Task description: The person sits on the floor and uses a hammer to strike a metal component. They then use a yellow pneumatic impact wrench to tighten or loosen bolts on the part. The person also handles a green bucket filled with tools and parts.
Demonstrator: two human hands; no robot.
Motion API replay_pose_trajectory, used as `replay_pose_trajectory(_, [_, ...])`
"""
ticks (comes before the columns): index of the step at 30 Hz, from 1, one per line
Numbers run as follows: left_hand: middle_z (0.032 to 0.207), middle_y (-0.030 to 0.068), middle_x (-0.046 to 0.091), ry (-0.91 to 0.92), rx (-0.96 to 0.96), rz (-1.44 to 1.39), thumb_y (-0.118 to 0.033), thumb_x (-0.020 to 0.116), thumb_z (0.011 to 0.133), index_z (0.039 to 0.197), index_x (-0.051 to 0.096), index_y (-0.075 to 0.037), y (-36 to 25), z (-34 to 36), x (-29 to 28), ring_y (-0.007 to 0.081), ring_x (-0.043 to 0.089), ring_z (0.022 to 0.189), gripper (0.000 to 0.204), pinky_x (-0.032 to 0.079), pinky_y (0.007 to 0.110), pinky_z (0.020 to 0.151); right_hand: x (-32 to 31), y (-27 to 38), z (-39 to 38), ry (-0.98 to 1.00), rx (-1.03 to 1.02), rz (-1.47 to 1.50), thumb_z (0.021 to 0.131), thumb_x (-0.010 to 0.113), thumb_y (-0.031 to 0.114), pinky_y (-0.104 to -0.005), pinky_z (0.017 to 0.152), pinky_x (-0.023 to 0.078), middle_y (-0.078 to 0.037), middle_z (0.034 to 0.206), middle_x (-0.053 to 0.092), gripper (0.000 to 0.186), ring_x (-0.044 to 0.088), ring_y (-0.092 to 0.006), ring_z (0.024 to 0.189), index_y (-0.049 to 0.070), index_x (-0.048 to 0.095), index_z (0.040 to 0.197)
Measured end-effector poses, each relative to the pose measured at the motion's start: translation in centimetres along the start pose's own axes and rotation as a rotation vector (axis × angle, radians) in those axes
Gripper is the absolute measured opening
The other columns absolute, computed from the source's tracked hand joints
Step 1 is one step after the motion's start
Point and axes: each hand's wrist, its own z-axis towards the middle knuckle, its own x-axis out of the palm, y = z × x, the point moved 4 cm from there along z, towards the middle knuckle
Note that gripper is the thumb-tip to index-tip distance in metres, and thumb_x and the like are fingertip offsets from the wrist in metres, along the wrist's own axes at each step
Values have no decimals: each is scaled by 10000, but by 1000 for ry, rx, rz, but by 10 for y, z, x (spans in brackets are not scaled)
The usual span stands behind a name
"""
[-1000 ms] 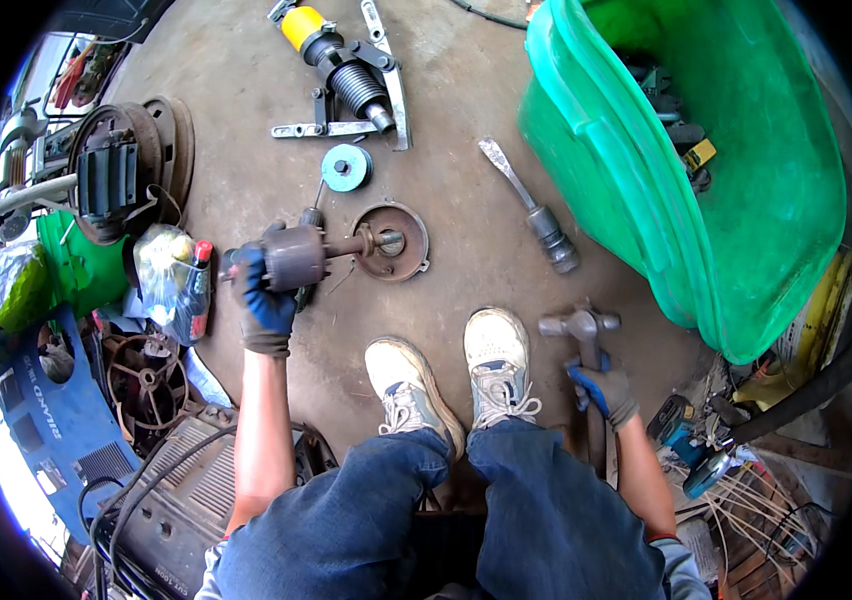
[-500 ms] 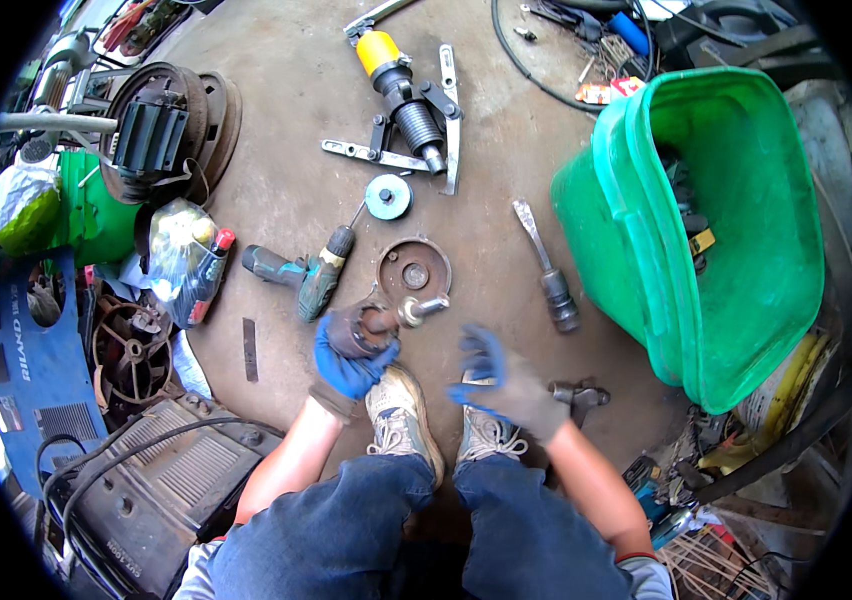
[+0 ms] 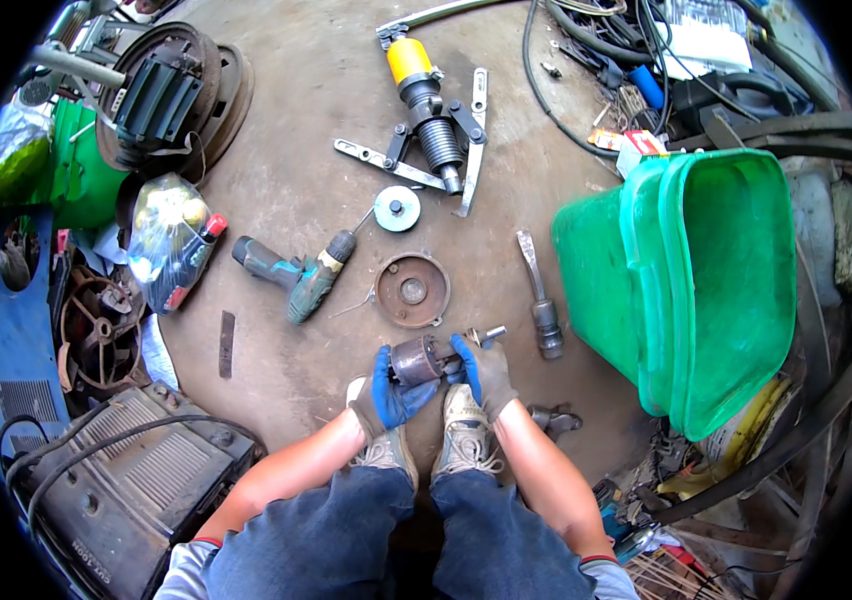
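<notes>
A rusty cylindrical metal part with a short shaft (image 3: 424, 357) is held just above my shoes. My left hand (image 3: 393, 391), in a blue glove, grips its body from below. In a matching glove, my right hand (image 3: 483, 370) holds the shaft end. Ahead on the concrete lies a round rusty cover plate (image 3: 412, 291). To its left rests a green cordless drill (image 3: 296, 276), and a small grey disc (image 3: 397, 208) sits further out. A hammer (image 3: 552, 420) lies by my right shoe.
A large green plastic tub (image 3: 716, 290) lies tipped on the right. A yellow-topped hydraulic puller (image 3: 426, 115) sits ahead, a long metal chisel (image 3: 538, 300) right of the plate. On the left are a brake drum (image 3: 161, 100), a plastic bag (image 3: 168, 235) and a grey machine case (image 3: 136, 470).
My right hand let go of the hammer and came over to the metal part. The left hand brought the part in close to my shoes. The drill now lies on the floor.
</notes>
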Motion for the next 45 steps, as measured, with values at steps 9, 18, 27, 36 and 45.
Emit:
replay_pose_trajectory(9, [1357,290,536,-276,-213,421,-806,423,881,1463,406,-76,14,-21,7,434,586,1209,933,470,536,1062,-8,64,-3,-123,2,-1352,903,574,526,-443,920,529,-256,1053,709,591,686,-381,1023,-12,726,1097])
replay_pose_trajectory(18, [1400,324,471,-417,-308,578,-802,487,861,1448,355,59,1,-41,21,441,553,1253,1050,520,510,1001,74,272,28,-112,-365,-1180,890,680,479,-296,578,534,-72,748,704,456,644,-129,598,24,698,902])
replay_pose_trajectory(27, [1015,169,725,-439,-127,1534,-517,585,963,1198,676,-158,-23,-52,56,286,698,944,439,530,389,791,198,382,161,-323,-676,-1423,740,788,563,-410,968,519,-267,1186,672,843,669,-350,1118,-58,588,1274])
replay_pose_trajectory(36, [1050,237,710,-347,-65,1709,-597,541,937,1251,652,-100,-30,-45,31,394,683,993,598,505,448,896,206,370,220,-414,-472,-1471,603,887,539,-396,893,560,-188,1152,708,853,715,-291,1013,6,652,1226])
replay_pose_trajectory(45, [1018,272,705,-370,36,1882,-630,521,911,1123,690,-36,-39,-52,48,427,683,983,653,514,487,907,177,368,207,-176,-528,-1290,649,872,382,-333,694,564,-107,859,752,501,730,-203,762,16,751,969])
